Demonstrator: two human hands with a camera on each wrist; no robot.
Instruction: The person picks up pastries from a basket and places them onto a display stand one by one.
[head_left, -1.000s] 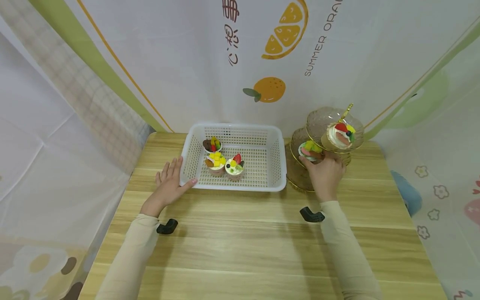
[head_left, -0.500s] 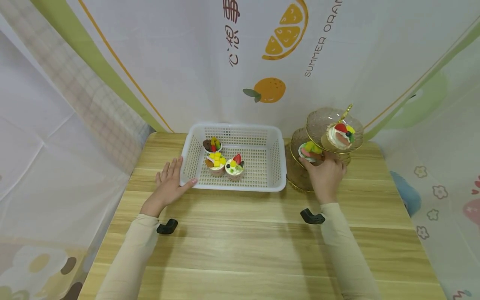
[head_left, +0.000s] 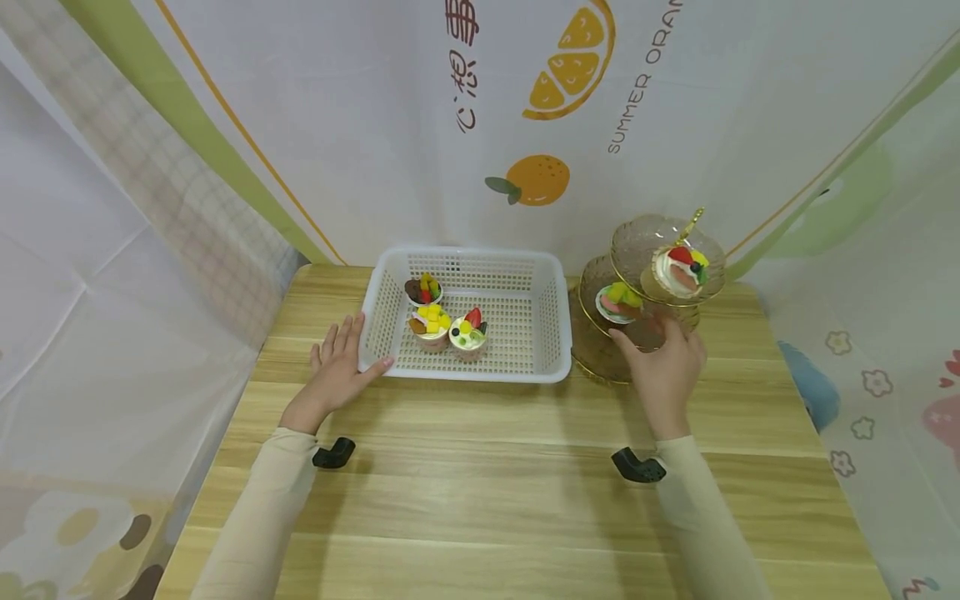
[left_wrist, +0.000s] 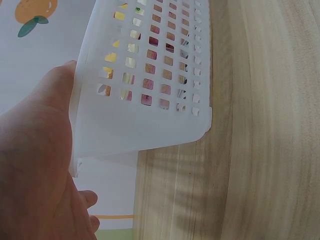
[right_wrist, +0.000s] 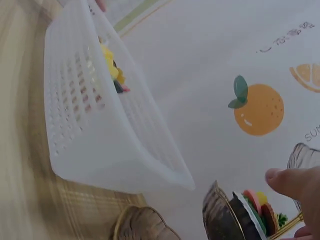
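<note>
My right hand point(head_left: 666, 371) is at the front of a tiered stand point(head_left: 633, 240) with clear, gold-rimmed plates. Thumb and fingers are apart there, holding nothing. A cupcake point(head_left: 619, 304) with green and pink topping sits on the middle plate, just beyond the thumb; the right wrist view shows this cupcake point(right_wrist: 257, 212) left of the thumb. Another cupcake point(head_left: 678, 272), strawberry-topped, tilts on the top plate. At the left, my left hand point(head_left: 336, 371) rests against the front corner of a white plastic basket point(head_left: 465, 376), its thumb over the rim and its fingers extended along the outside.
Three more cupcakes, one brown-topped point(head_left: 424, 290), one yellow-topped point(head_left: 431, 325) and one strawberry-topped point(head_left: 468, 332), stand in the basket's left half. Basket and stand are side by side at the back of the wooden table point(head_left: 480, 500), against a printed curtain point(head_left: 390, 167).
My right hand has let go of the cupcake on the middle plate and drawn back towards me and slightly right. My left hand and the basket have stayed put.
</note>
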